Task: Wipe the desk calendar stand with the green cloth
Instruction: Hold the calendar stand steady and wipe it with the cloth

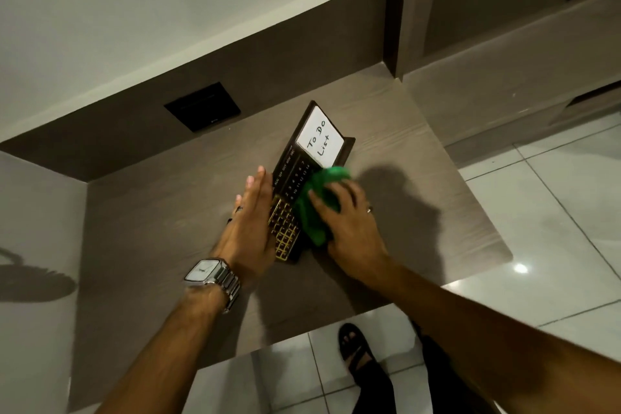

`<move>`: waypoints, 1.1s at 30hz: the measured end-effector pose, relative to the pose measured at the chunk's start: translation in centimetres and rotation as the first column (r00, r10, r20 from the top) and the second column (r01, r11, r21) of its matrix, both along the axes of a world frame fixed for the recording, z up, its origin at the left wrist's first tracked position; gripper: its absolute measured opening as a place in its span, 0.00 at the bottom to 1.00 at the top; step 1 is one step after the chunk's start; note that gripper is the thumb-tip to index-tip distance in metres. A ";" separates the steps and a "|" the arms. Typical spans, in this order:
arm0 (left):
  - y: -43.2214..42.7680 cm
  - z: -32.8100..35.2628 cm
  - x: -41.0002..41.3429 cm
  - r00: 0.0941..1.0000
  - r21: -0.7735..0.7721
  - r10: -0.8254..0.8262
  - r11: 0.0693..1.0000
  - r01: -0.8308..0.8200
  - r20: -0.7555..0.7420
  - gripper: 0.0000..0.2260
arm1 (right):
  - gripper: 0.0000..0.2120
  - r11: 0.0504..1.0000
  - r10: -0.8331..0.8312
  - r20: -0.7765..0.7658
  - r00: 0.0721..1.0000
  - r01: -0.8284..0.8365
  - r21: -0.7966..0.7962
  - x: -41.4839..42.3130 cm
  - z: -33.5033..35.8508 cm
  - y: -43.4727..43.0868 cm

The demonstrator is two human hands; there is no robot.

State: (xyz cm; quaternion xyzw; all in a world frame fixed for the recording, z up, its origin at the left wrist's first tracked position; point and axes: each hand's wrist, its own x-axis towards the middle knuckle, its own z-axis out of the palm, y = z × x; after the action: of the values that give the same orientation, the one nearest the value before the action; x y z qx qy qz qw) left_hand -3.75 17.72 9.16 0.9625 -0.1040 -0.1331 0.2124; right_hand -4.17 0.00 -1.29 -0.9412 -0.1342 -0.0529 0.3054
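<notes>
I judge the wiping midway: my right hand (349, 222) has its grip bunched on the green cloth (316, 205), pressed to the calendar stand (295, 178) on the desk (151, 212). Left hand (252, 212), fingers flat, steadies its side; the note end looks unwiped.

**Words and numbers on my calendar stand**

On the white card (321, 138) at the far end of the desk calendar stand (291, 178) I read "To Do List", written by hand in black, in two lines. Beside the card, along the dark face of the stand, stands a row of month names in small light letters: AUG, SEP, OCT, NOV, DEC. The months before these I cannot read, my left hand (250, 222) hides them. Next to the months run rows of day numbers; I make out 6, 7, 12, 13, 14, the rest is too small.
</notes>
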 end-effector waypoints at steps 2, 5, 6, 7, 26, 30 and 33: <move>0.0 0.0 0.0 1.000 0.001 -0.004 1.000 0.004 -0.008 0.44 | 0.38 0.991 0.136 0.080 0.987 -0.137 0.009 -0.3 -0.1 0.8; -0.1 0.0 0.1 1.000 -0.002 0.003 1.000 -0.003 -0.020 0.45 | 0.37 1.000 0.005 0.083 0.997 -0.003 -0.023 3.9 1.3 -0.9; -0.1 0.1 0.0 1.000 0.001 0.007 1.000 -0.007 -0.021 0.45 | 0.36 0.993 -0.110 0.027 0.994 0.111 -0.037 5.1 1.4 -2.0; -0.1 0.1 0.0 1.000 0.003 0.010 1.000 -0.010 -0.019 0.45 | 0.36 0.977 -0.205 -0.026 0.978 0.203 -0.064 5.6 1.3 -2.8; 0.3 -0.5 0.5 0.999 0.092 -0.007 0.996 0.011 -0.037 0.44 | 0.19 0.969 0.236 0.101 0.966 -0.226 -0.102 -1.5 -0.5 -0.9; 0.3 -0.5 0.6 0.999 0.096 -0.013 0.995 0.018 -0.050 0.45 | 0.20 0.987 0.116 0.083 0.990 -0.105 -0.124 3.5 1.6 -4.0; 0.2 -0.4 0.6 0.998 0.094 -0.009 0.995 0.015 -0.058 0.44 | 0.22 0.948 -0.223 0.039 0.974 0.226 -0.225 10.1 3.9 -6.1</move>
State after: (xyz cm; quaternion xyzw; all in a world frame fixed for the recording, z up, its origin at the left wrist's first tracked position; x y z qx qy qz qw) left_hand -3.17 17.93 8.78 0.9665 -0.0974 -0.1668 0.1690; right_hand 5.92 -6.12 2.62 -0.9788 -0.0335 -0.0775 0.1864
